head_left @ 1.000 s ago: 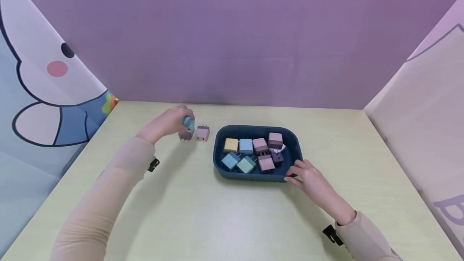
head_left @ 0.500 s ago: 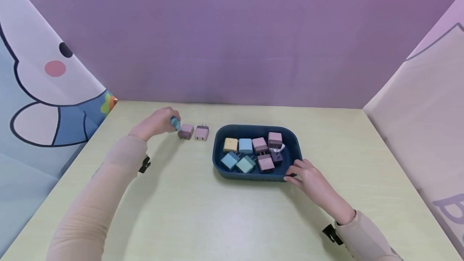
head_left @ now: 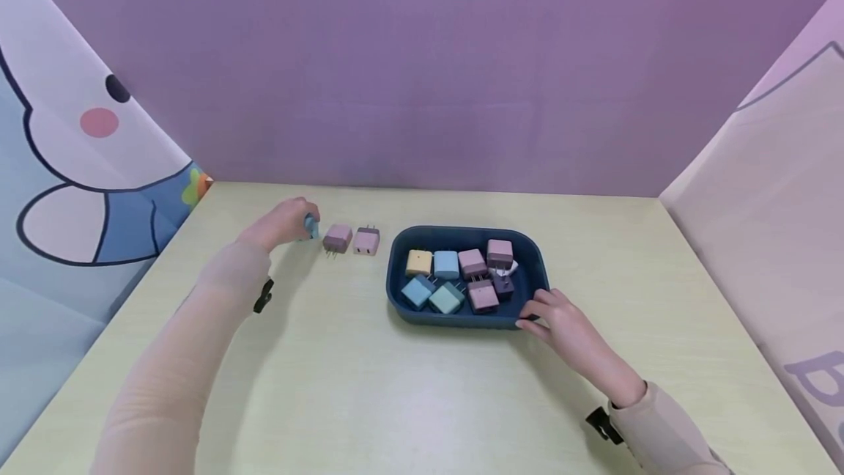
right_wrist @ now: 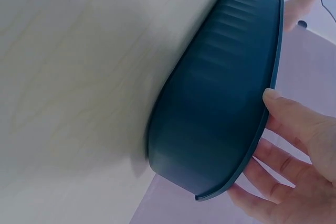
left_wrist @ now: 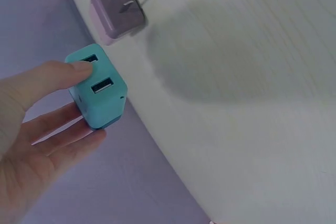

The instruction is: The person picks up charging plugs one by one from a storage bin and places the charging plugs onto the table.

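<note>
My left hand (head_left: 280, 224) pinches a teal USB charger (left_wrist: 102, 95) at the far left of the table, thumb on the face with two USB ports and fingers beneath. Just right of it in the head view lie two pink-and-mauve chargers (head_left: 338, 237), side by side with metal prongs showing. A dark blue tray (head_left: 455, 319) stands mid-table, and my right hand (head_left: 570, 328) grips its near right corner, thumb outside the rim as the right wrist view shows. Inside are a yellow charger (head_left: 419, 263), blue ones (head_left: 446, 264), a green one (head_left: 447, 299) and several pink ones (head_left: 483, 296).
A purple cloth wall (head_left: 422, 72) rises behind the table's back edge. Printed cloth panels (head_left: 72, 226) flank the pale wooden table (head_left: 422, 402). A dark purple charger (head_left: 502, 286) and a white piece (head_left: 513, 268) are at the tray's right side.
My left hand has moved left with the teal charger, uncovering the nearer pink-and-mauve charger. The right hand and the tray have stayed in place.
</note>
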`<action>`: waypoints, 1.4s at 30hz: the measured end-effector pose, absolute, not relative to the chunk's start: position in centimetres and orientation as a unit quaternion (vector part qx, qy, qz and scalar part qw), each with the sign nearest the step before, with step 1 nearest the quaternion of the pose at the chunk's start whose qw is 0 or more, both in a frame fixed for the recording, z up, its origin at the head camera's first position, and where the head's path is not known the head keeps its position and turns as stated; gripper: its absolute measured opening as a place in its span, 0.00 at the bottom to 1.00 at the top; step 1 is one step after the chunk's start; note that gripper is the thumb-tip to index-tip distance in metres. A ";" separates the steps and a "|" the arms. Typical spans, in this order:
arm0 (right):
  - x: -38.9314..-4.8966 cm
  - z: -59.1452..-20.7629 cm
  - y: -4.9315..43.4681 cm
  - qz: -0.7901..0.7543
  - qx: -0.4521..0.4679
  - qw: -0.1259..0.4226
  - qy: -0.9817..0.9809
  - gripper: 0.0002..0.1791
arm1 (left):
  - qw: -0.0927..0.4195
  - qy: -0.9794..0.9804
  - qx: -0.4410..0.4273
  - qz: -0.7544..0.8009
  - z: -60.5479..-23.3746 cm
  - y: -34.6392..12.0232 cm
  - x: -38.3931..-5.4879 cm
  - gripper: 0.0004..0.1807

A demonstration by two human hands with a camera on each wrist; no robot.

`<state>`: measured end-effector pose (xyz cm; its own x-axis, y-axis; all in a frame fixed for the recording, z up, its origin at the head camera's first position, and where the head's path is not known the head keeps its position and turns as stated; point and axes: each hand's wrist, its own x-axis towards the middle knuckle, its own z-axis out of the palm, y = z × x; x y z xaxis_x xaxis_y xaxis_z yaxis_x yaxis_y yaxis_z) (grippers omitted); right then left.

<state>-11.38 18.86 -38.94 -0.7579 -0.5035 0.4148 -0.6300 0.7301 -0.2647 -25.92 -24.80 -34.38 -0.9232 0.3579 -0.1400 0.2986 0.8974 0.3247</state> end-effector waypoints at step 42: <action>-11.2 -39.1 19.0 0.203 0.314 0.164 -0.913 0.05 | 0.108 0.974 0.166 0.113 -38.4 -25.8 -27.0 0.16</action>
<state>-11.22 18.95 -39.10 -0.7489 -0.5070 0.4268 -0.6401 0.7202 -0.2676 -26.97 -25.80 -38.42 -0.9215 0.3473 -0.1736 0.2985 0.9196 0.2554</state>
